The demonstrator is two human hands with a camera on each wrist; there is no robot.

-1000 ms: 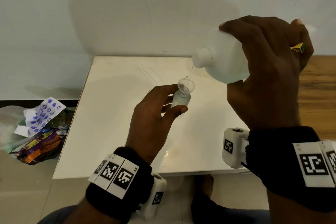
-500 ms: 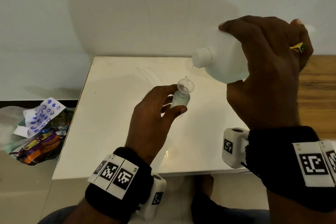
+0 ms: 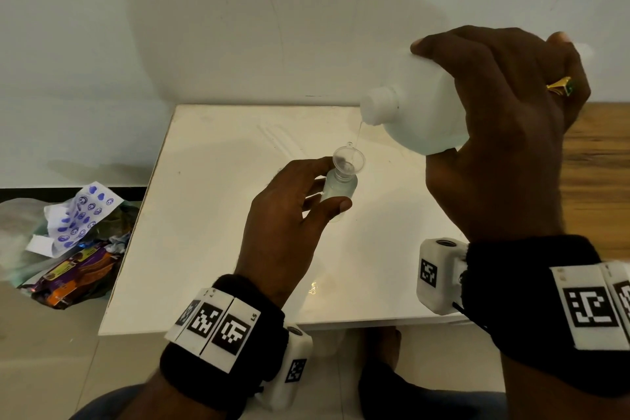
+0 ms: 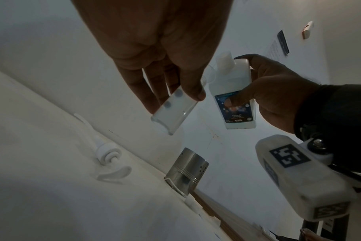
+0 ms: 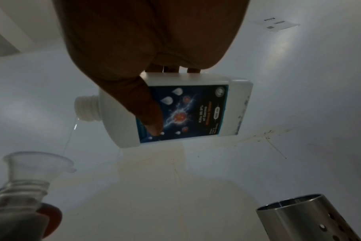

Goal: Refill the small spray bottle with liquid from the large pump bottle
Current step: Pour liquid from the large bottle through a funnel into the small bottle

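Note:
My left hand point(image 3: 306, 208) grips the small clear spray bottle point(image 3: 339, 186), lifted above the white table point(image 3: 211, 215), with a clear funnel point(image 3: 348, 158) seated in its neck. My right hand point(image 3: 504, 133) holds the large white bottle point(image 3: 416, 112) tilted, its open threaded neck pointing left and down. A thin stream of liquid point(image 5: 69, 140) runs from that neck into the funnel point(image 5: 37, 163). The blue label of the large bottle point(image 5: 185, 112) faces the right wrist camera. In the left wrist view the small bottle point(image 4: 171, 110) is partly filled.
A white pump head point(image 4: 107, 154) lies on the table. A perforated steel cup point(image 4: 185, 171) stands near the table's far right edge. Wrappers and paper point(image 3: 75, 249) lie on the floor to the left. A wooden surface point(image 3: 600, 174) adjoins on the right.

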